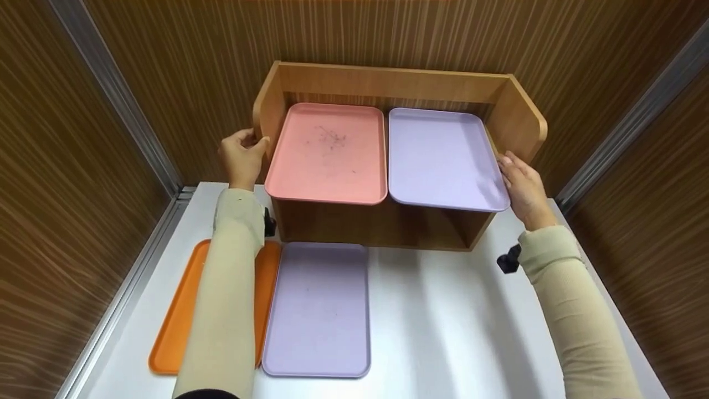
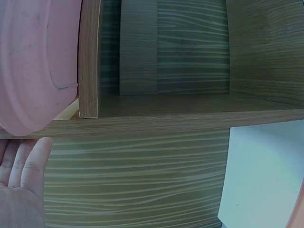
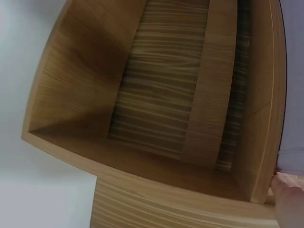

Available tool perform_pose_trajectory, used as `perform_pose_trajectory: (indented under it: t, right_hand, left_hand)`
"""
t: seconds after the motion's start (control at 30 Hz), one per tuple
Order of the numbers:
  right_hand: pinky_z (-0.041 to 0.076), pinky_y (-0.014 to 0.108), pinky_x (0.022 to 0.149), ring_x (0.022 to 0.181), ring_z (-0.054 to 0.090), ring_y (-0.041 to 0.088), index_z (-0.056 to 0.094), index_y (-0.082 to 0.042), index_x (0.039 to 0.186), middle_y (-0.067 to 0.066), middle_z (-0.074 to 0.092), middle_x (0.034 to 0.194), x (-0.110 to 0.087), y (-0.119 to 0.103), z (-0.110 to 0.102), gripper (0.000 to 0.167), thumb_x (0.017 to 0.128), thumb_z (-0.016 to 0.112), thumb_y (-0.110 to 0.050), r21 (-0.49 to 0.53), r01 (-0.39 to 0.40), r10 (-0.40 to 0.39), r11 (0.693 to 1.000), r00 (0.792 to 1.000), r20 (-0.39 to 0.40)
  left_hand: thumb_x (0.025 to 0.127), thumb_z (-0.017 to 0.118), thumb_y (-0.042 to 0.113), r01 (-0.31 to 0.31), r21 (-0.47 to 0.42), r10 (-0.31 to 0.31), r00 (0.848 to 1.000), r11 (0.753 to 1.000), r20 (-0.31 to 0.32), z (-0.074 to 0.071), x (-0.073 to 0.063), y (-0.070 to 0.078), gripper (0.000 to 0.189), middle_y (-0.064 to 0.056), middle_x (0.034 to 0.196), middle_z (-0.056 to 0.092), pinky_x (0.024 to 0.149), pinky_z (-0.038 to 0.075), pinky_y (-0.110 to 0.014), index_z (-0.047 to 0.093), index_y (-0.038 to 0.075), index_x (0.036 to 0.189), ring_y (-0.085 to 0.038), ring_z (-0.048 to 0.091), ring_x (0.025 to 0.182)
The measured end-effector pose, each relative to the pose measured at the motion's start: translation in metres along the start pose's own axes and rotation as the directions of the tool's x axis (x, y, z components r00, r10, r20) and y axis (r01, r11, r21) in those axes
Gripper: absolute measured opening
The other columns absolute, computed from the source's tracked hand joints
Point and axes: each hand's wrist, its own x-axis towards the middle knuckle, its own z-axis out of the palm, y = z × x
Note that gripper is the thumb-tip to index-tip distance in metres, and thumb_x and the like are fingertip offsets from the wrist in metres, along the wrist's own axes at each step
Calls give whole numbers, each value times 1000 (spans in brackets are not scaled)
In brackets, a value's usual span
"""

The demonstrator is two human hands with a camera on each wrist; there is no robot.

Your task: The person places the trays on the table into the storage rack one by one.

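Note:
A two-level wooden shelf (image 1: 388, 80) stands against the back wall. On its upper board lie a pink tray (image 1: 332, 160) with dark marks and a lilac tray (image 1: 443, 160), side by side, their front ends jutting over the edge. At the shelf's left side panel, my left hand (image 1: 242, 158) pinches the panel's edge between thumb and fingers, beside the pink tray. My right hand (image 1: 525, 185) touches the lilac tray's right edge near the right side panel with fingers fairly straight; its thumb is hidden in the head view.
An orange tray (image 1: 177, 321), partly hidden under my left forearm, lies on the white table (image 1: 432, 321). Next to it is a second lilac tray (image 1: 318, 310). Beneath the upper board is an open compartment (image 3: 156, 90). Wood-patterned walls (image 1: 138, 55) enclose the table.

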Motion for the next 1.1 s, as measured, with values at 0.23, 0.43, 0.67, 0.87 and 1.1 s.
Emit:
perform_pose_trajectory:
  t: [0.23, 0.43, 0.67, 0.87, 1.1]
  right_hand:
    - [16, 27, 113, 143, 15, 24, 11, 2, 149, 19, 13, 154, -23, 25, -6, 61, 102, 39, -25, 90, 199, -194, 976, 979, -60]
    - [24, 29, 111, 138, 28, 21, 23, 2, 147, 17, 26, 152, -45, 60, 1, 52, 102, 37, -21, 106, 345, -323, 932, 928, -184]
    - [21, 40, 112, 120, 47, 13, 25, 11, 142, -1, 59, 123, -69, 101, 19, 51, 102, 37, -18, 258, 402, -343, 878, 907, -244]
    - [22, 37, 112, 128, 42, 12, 22, 9, 144, -3, 54, 134, -90, 134, 31, 53, 102, 38, -20, 182, 344, -319, 921, 935, -155]
    - [36, 29, 103, 124, 46, 12, 27, 7, 143, -1, 56, 131, -113, 173, 51, 48, 103, 35, -18, 155, 288, -274, 945, 956, -103]
  left_hand:
    - [82, 70, 11, -32, 3, 32, 999, 999, 1, 1, -1, 2, 23, -15, 98, 70, 74, 48, -23, 71, -1, 102, -16, 62, 84]
    - [82, 70, 8, -48, -14, 48, 999, 999, -8, 1, -1, 1, 22, -16, 97, 70, 71, 48, -20, 71, -2, 101, -13, 61, 80]
    - [81, 71, 9, -27, -13, 27, 1000, 1000, -12, 0, 0, 1, 22, -14, 97, 70, 73, 48, -22, 71, -1, 101, -16, 62, 83]
    - [82, 71, 10, -12, -17, 11, 1000, 1000, -13, -1, -1, 2, 22, -14, 98, 69, 73, 49, -24, 72, 0, 102, -17, 62, 84]
    - [83, 71, 12, -3, 2, 3, 1000, 1000, -7, -1, -1, 0, 23, -13, 99, 70, 74, 49, -24, 71, 1, 103, -16, 62, 85]
